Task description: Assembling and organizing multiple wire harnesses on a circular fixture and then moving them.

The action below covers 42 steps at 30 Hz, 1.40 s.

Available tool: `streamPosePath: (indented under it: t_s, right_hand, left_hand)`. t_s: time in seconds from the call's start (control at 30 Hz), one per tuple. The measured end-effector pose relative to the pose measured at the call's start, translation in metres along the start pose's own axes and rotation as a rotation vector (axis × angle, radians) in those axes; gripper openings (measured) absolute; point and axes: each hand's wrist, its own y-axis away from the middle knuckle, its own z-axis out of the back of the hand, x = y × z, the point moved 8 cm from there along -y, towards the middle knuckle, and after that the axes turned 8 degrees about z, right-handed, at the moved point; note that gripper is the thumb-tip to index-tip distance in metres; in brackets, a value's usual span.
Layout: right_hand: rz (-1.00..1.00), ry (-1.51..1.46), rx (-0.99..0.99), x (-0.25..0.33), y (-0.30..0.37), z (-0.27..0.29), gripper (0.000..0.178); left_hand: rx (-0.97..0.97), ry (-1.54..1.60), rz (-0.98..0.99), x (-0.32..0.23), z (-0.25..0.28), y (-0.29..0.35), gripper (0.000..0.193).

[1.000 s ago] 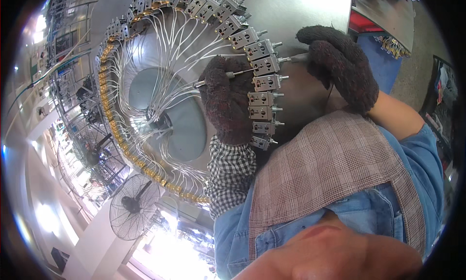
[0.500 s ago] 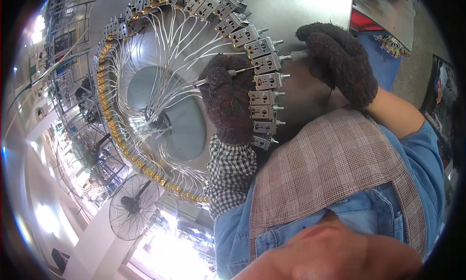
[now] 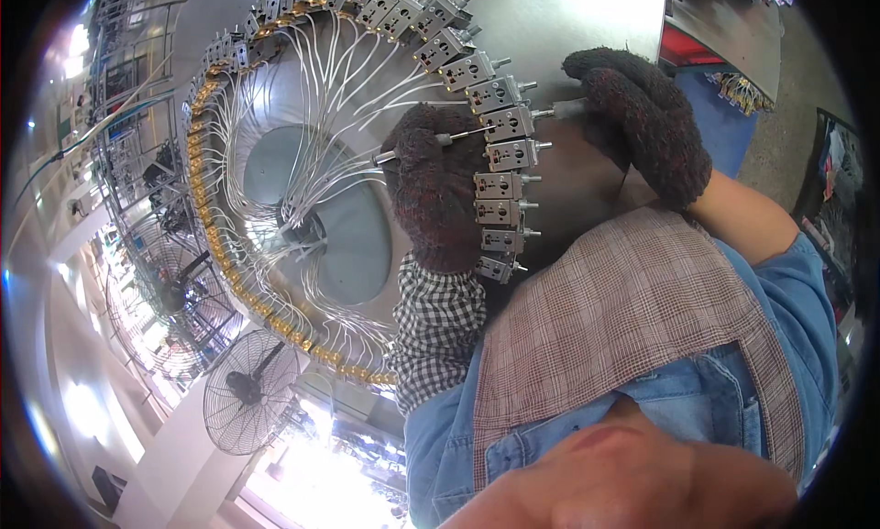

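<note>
Head view: left fingers (image 3: 417, 167) clench a slim tool (image 3: 445, 139), right fingers (image 3: 610, 82) a grey cylinder (image 3: 568, 108).

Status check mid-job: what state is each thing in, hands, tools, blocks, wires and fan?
Left hand: gloved, closed around the slim tool
Slim tool: held crosswise, tip at one of the metal blocks; contact unclear
Right hand: gloved, curled around the grey tool
Grey tool: end at a block's stud
Metal blocks: lined up in a curve
White wires: fanned out from a central bundle
Fan: caged; running or stopped, cannot tell
</note>
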Motion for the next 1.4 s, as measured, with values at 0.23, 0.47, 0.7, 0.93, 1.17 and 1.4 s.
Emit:
streamPosePath:
  t_s: [0.23, 0.47, 0.7, 0.93, 1.17, 1.4]
  right_hand:
    - [0.047, 0.038, 0.016, 0.011, -0.002, -0.006, 0.034]
    - [0.077, 0.024, 0.001, 0.013, 0.004, 0.004, 0.035]
    - [0.019, -0.033, -0.035, 0.006, 0.016, 0.011, 0.036]
    - [0.025, -0.025, 0.040, -0.002, 0.023, -0.002, 0.037]
    - [-0.044, -0.071, -0.011, -0.005, 0.025, -0.001, 0.035]
    - [-0.048, -0.117, -0.053, -0.008, 0.022, -0.002, 0.036]
  left_hand:
    - [0.142, 0.194, 0.073, 0.000, -0.008, 0.006, 0.036]
    - [0.018, 0.171, 0.045, 0.002, 0.010, 0.004, 0.036]
    - [0.021, 0.022, -0.095, -0.016, 0.036, 0.007, 0.035]
    - [0.064, 0.097, 0.000, -0.003, 0.044, 0.021, 0.035]
    - [-0.074, 0.053, -0.130, 0.005, 0.023, 0.021, 0.038]
    - [0.168, 0.084, -0.107, 0.005, 0.006, 0.005, 0.036]
